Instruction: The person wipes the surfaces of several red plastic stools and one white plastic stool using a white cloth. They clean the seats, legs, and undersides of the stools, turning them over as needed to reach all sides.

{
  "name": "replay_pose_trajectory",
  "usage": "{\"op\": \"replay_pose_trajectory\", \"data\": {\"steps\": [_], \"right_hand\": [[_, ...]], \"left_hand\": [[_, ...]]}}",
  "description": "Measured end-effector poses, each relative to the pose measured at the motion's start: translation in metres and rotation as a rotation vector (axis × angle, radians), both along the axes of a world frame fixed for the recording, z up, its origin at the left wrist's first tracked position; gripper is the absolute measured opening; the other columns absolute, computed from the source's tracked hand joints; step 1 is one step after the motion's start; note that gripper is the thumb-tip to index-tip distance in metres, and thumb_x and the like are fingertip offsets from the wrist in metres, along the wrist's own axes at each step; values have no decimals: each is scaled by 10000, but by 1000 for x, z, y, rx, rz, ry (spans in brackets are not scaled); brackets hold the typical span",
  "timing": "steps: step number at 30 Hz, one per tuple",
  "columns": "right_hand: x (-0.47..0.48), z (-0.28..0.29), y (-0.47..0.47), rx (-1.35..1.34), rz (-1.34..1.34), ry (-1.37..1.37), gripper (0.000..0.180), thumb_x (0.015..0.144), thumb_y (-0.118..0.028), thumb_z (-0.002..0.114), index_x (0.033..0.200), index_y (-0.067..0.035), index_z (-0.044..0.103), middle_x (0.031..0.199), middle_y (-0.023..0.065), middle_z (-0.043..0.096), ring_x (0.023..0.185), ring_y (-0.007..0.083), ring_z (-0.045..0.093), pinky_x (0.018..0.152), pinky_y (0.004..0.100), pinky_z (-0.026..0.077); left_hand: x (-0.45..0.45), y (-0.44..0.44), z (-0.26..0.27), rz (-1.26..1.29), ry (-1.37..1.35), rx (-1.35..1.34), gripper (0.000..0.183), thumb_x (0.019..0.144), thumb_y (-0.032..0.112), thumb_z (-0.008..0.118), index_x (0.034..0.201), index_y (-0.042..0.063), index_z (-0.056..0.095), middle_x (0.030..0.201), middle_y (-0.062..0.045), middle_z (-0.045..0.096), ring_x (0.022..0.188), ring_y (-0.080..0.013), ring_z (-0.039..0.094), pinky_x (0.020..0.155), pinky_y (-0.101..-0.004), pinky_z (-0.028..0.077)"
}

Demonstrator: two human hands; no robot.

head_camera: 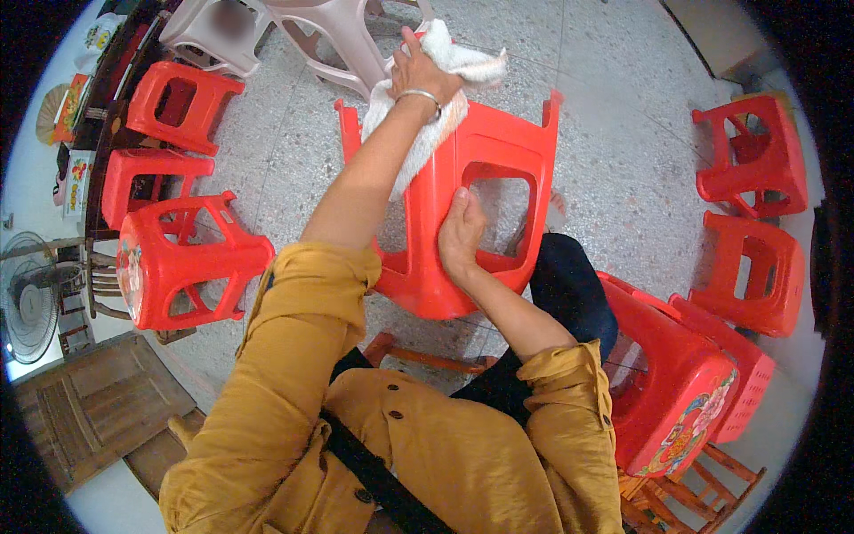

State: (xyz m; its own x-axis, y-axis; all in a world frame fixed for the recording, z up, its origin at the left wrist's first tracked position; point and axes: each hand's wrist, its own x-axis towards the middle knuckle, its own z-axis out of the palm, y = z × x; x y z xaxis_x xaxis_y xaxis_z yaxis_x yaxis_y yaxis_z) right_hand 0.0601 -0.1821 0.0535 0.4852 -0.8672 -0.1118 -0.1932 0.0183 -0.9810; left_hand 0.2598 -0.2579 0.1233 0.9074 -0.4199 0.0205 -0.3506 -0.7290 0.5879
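A red plastic stool (434,233) is tipped on its side before me, its legs pointing away. My left hand (423,77), with a metal bangle at the wrist, holds a white towel (417,150) around one leg near its far end. Part of the towel hangs down along the leg, and another part sticks out to the right of the hand. Lower down, my right hand (462,230) grips the leg beside the opening in the stool's side; its thumb shows, while some fingers are hidden. The stool's seat end is nearest my body.
Several red stools stand at left, such as one with a flowered seat (193,260). More are at right, including a flowered one (674,387). Pale plastic stools (327,33) stand ahead on the speckled floor (614,133). A fan (30,304) and wooden panel (100,407) are at left.
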Motion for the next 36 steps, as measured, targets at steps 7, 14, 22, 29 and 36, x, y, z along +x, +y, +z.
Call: {"op": "replay_pose_trajectory", "data": {"steps": [7,14,22,29,36], "right_hand": [[-2,-3,-2,-13,51,60,395,981,-294,372,852,38,544,724,199,541,696,232,506,684,392,412],[5,-17,7,49,-36,-157,374,985,-257,336,790,22,490,725,220,524,678,345,495,667,448,387],[2,-8,-2,-77,24,-85,394,986,-283,339,795,27,490,711,228,498,676,353,475,660,456,370],[1,-25,-4,-21,-7,-108,391,983,-292,356,785,21,482,693,215,491,652,323,463,642,435,374],[1,-11,-1,-63,-3,-40,389,982,-284,362,811,28,518,718,183,534,683,301,503,669,416,403]], "left_hand": [[-21,13,7,-73,-155,16,1258,539,349,829,1445,36,15,1375,-265,298,1290,-404,320,1044,-457,308],[-93,79,-18,-193,-132,-73,1213,527,201,794,1445,19,23,1440,-296,164,1346,-448,166,1097,-489,198],[-41,39,-21,-74,-26,-126,1129,588,281,774,1452,95,72,1473,-211,188,1360,-388,190,1039,-607,250],[36,52,-39,-297,99,-670,486,740,292,684,1130,18,588,1061,-135,640,966,-268,613,846,-339,470],[24,147,-117,-151,-135,-454,428,895,254,505,1261,33,494,1189,-172,575,1134,-310,520,966,-358,378]]}}
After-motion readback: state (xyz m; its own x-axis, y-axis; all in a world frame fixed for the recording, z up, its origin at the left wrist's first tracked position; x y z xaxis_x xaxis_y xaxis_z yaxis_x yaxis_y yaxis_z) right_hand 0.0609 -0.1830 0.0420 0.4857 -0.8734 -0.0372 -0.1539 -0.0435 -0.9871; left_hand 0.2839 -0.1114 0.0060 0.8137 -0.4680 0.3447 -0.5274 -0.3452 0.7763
